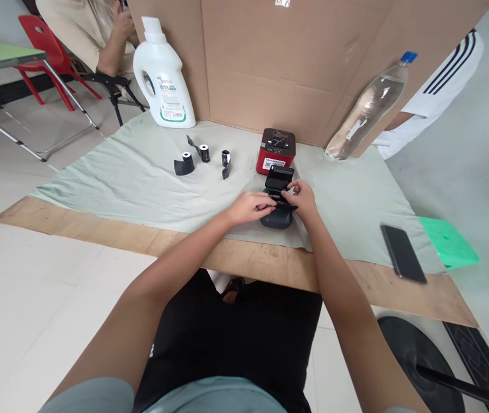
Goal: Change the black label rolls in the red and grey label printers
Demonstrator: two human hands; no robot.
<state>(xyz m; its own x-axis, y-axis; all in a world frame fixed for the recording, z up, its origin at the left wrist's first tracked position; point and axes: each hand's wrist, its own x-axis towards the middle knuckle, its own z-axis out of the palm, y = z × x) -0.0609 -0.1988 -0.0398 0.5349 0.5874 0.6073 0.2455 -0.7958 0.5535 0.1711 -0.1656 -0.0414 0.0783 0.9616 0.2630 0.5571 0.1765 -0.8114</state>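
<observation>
A small dark printer (277, 218) lies near the table's front edge with its lid (279, 176) raised away from me. From the left, my left hand (248, 207) reaches its opening, fingertips closed on a thin black paper strip (292, 207) that lies across the front. My right hand (303, 198) is at the opening's right side, thumb and fingers bent inward; what they pinch is hidden. Right behind the lid stands a red and black box-shaped printer (276, 151) with a white label. Left of it are three black paper rolls (204, 153), their ends partly unrolled.
A white detergent bottle (165, 86) and a clear plastic bottle (369, 109) stand before a cardboard panel (266, 69). A phone (403, 252) lies at the right front, near a green stool (449, 242). Pale cloth (141, 172) covers the table. Two other people are partly visible behind.
</observation>
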